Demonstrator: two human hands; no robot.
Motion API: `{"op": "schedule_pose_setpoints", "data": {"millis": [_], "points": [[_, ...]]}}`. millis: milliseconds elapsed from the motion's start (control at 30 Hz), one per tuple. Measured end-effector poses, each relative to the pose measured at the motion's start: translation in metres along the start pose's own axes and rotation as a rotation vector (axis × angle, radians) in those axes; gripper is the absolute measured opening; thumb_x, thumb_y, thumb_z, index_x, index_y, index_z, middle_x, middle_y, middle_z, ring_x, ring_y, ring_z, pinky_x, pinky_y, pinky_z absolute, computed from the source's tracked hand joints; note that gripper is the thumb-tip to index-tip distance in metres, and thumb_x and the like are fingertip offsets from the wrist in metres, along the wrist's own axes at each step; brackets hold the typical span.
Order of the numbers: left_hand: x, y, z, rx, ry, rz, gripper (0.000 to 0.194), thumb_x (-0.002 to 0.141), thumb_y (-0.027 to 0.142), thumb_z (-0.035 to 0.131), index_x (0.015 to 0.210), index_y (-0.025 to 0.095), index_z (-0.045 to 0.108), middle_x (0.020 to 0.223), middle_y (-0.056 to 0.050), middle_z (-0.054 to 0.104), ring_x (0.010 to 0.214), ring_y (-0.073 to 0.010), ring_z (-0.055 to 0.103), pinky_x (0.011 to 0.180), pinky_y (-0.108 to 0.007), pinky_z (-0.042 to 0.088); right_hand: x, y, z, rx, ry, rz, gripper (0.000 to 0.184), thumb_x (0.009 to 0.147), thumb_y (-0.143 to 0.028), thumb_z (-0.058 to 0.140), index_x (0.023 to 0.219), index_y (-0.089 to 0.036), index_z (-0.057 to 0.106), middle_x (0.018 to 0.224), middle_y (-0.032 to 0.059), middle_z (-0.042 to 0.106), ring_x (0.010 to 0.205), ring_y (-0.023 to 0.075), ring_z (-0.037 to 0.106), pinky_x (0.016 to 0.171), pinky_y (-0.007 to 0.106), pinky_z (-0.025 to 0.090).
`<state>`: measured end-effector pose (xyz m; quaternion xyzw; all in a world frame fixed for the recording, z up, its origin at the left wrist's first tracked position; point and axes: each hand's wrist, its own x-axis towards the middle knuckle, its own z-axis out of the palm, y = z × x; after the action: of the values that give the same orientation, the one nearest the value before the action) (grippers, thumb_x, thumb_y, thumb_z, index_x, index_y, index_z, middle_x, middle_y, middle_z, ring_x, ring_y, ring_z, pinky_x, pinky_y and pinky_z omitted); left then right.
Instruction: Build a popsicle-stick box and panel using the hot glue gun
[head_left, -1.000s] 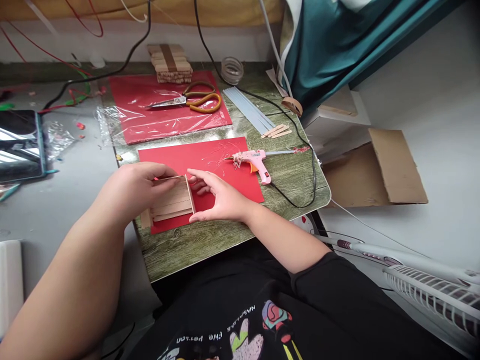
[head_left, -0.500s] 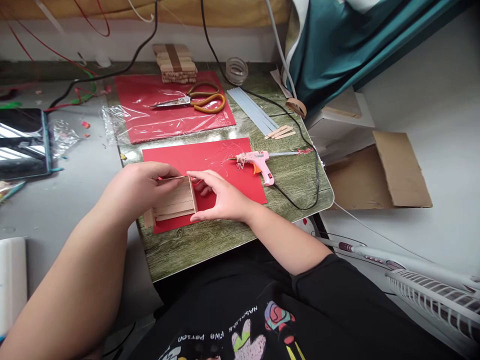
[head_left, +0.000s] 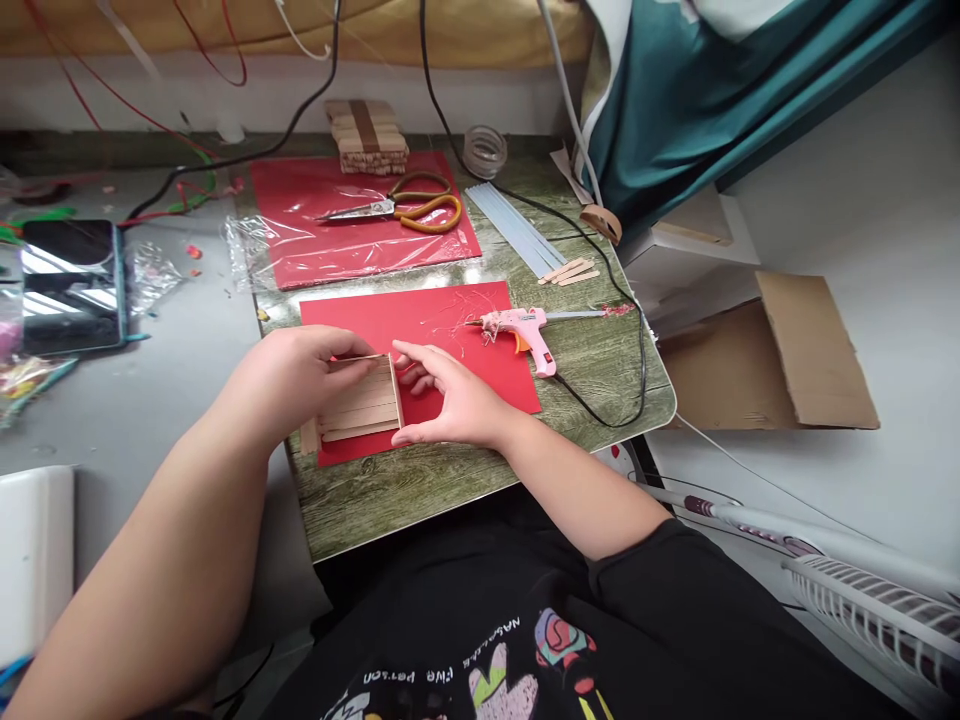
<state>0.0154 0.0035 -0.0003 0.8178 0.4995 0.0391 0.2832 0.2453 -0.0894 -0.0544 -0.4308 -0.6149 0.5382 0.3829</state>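
From the head view, we're right over the green wood-grain tabletop [head_left: 360, 510], and here's the piece in play: a pale flat panel of wooden craft sticks [head_left: 360, 407] laid side by side. It sits on the near left part of a bright red rectangular sheet [head_left: 367, 312], close to the tabletop's left edge. Our left hand [head_left: 298, 382] has thumb and bent fingers pinching at the panel's far edge, the exact contact hidden behind the knuckles. Our right hand [head_left: 457, 400] spans the panel's right side, thumb at the near end and forefinger at the far end of a narrow pale wooden strip [head_left: 396, 395], gripping it along that side.

We'd call this lining up and steadying the strip against the panel. The next move calls for even pressure, keeping strip and panel edge flush. The pink plastic glue gun [head_left: 521, 327] lies untouched, its nozzle over the red sheet and its handle toward the tabletop's right edge.

And against half a second ago? The whole scene sits a little further right in our view, with more of the dark glossy phone [head_left: 71, 285] showing; our hold looks the same.
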Motion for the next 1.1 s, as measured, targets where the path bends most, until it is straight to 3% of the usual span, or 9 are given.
{"op": "schedule_pose_setpoints", "data": {"millis": [200,633,767,867,967,1033,1100], "points": [[-0.002,0.001,0.0,0.038,0.035,0.065,0.03,0.093,0.049,0.055,0.098,0.03,0.078,0.098,0.002,0.08,0.088,-0.0199,0.069,0.075,-0.03,0.046,0.0,0.004,0.0,0.0,0.016,-0.015,0.09,0.071,-0.052,0.095,0.15,-0.027,0.057,0.14,0.0107,0.057,0.121,0.0276,0.063,0.108,0.049,0.057],[-0.003,0.002,-0.001,0.05,0.018,0.061,0.032,0.093,0.046,0.055,0.104,0.029,0.079,0.1,-0.003,0.08,0.088,-0.0229,0.069,0.075,-0.033,0.047,0.002,0.002,0.002,0.009,-0.003,-0.002,0.085,0.076,-0.056,0.092,0.149,-0.028,0.059,0.144,0.012,0.056,0.125,0.0289,0.063,0.109,0.051,0.056],[-0.005,-0.001,-0.002,0.043,0.012,0.078,0.03,0.092,0.045,0.056,0.106,0.03,0.078,0.101,-0.003,0.079,0.087,-0.0238,0.069,0.074,-0.034,0.046,0.0,-0.004,0.004,0.015,0.023,-0.006,0.072,0.085,-0.053,0.085,0.147,-0.027,0.059,0.144,0.0123,0.056,0.125,0.0279,0.064,0.109,0.05,0.057],[-0.007,-0.003,-0.006,0.045,0.005,0.064,0.026,0.09,0.045,0.059,0.102,0.029,0.076,0.1,-0.003,0.079,0.085,-0.0238,0.068,0.07,-0.033,0.043,-0.012,-0.017,-0.011,-0.138,0.199,-0.059,0.049,0.094,-0.045,0.076,0.138,-0.027,0.064,0.137,0.0108,0.061,0.117,0.025,0.066,0.107,0.049,0.057],[-0.008,-0.005,-0.01,0.046,0.02,0.022,0.024,0.09,0.045,0.058,0.096,0.028,0.073,0.099,-0.003,0.079,0.085,-0.0234,0.068,0.068,-0.033,0.042,-0.033,-0.026,-0.045,-0.466,0.546,-0.08,0.022,0.098,-0.04,0.068,0.115,-0.025,0.07,0.12,0.0095,0.066,0.106,0.0242,0.067,0.099,0.047,0.059],[-0.009,-0.005,-0.011,0.047,0.041,-0.009,0.025,0.091,0.046,0.057,0.094,0.028,0.072,0.098,-0.003,0.079,0.084,-0.0231,0.067,0.066,-0.034,0.041,-0.047,-0.024,-0.071,-0.659,0.725,0.013,0.018,0.096,-0.041,0.07,0.1,-0.023,0.069,0.108,0.0094,0.066,0.097,0.0242,0.067,0.089,0.044,0.061],[-0.009,-0.004,-0.01,0.039,0.059,-0.034,0.027,0.092,0.049,0.056,0.094,0.027,0.072,0.099,-0.004,0.079,0.084,-0.023,0.067,0.066,-0.034,0.041,-0.057,-0.017,-0.093,-0.764,0.766,0.168,0.03,0.087,-0.046,0.079,0.098,-0.022,0.066,0.104,0.0096,0.065,0.087,0.0237,0.066,0.076,0.04,0.061]]}}
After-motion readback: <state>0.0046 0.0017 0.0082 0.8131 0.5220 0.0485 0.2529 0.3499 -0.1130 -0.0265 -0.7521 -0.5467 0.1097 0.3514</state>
